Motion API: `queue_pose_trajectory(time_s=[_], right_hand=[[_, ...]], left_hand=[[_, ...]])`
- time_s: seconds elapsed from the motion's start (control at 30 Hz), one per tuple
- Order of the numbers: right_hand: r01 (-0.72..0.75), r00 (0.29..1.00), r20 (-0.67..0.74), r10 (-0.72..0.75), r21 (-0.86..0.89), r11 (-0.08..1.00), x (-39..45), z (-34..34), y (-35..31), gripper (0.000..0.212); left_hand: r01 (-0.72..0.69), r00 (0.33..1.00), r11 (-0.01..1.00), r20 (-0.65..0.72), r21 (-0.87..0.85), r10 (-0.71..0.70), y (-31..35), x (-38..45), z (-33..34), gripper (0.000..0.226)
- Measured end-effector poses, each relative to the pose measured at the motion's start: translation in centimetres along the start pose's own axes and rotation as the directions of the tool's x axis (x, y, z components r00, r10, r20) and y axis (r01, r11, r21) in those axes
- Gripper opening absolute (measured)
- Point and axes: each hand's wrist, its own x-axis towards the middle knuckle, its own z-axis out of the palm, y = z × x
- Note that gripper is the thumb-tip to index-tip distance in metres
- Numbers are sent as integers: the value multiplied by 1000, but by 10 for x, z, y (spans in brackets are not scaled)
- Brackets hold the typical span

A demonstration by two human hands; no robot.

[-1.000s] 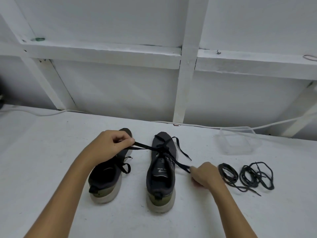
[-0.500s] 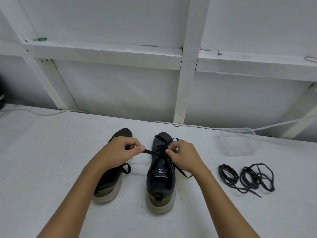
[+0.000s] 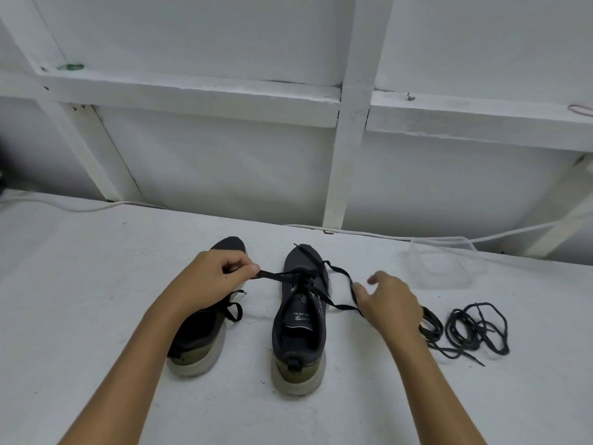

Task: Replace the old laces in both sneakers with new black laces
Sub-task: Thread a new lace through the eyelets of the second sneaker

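Observation:
Two dark grey sneakers stand side by side on the white surface, toes pointing away. The right sneaker point(image 3: 300, 319) carries a flat black lace point(image 3: 340, 273) threaded through its upper eyelets. My left hand point(image 3: 213, 279) pinches the lace's left end and holds it taut just left of the shoe. My right hand point(image 3: 390, 300) hovers beside the shoe's right side with fingers spread, next to the slack right end of the lace. The left sneaker point(image 3: 199, 338) sits partly under my left forearm, with a black lace loop at its side.
Two loose coils of black laces point(image 3: 475, 329) lie on the surface to the right, partly behind my right wrist. A clear plastic container point(image 3: 446, 264) stands behind them. A white cable point(image 3: 369, 233) runs along the wall's foot. White wooden framing rises behind.
My right hand left the middle of the right sneaker and moved out to the right, fingers spreading. My left hand stayed at the lace's left end, pulling it a little leftward.

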Motion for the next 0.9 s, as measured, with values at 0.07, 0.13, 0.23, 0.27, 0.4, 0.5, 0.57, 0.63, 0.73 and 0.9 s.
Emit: queue_pose_trajectory(time_s=[0.07,0.13,0.23,0.27,0.4,0.5,0.57,0.63,0.73,0.9], right_hand=[[143,989,-61,-136,112,983,-10,-1,-14,40],[358,927,-25,-373,352,865,-14,-5,-29,40],[470,774,117,-622,552,689,-27,-13,-53,38],[491,747,126,-653,558,669,-29,-14,-59,28],[429,839,-27,-543,646,632,-19,-14,-65,19],[307,941,-83,-327,617,725,3,-13,-49,23],[198,975,-44,-217,612,766,14,-9,-36,22],[131,985,15,-175,596,792,20,-1,-24,21],[89,982,75,-173,623,777,20,13,-15,21],[229,961,-8,-276,580,782,6,25,-22,31]], left_hand=[[-16,1000,1000,22,-21,17,6,-1,3,16],[-36,999,999,27,-13,37,11,-1,6,16],[-64,997,998,39,-13,64,21,0,10,15],[-71,997,997,43,-13,71,24,1,10,15],[-56,998,998,41,13,56,26,0,-2,22],[-12,1000,1000,23,28,12,18,-5,-22,27],[16,1000,1000,10,4,-17,13,-11,-37,27],[44,998,999,-35,-23,-45,10,-17,-50,26],[86,988,995,-124,-48,-92,5,-23,-61,26],[92,988,978,-103,-186,-113,2,-23,-50,26]])
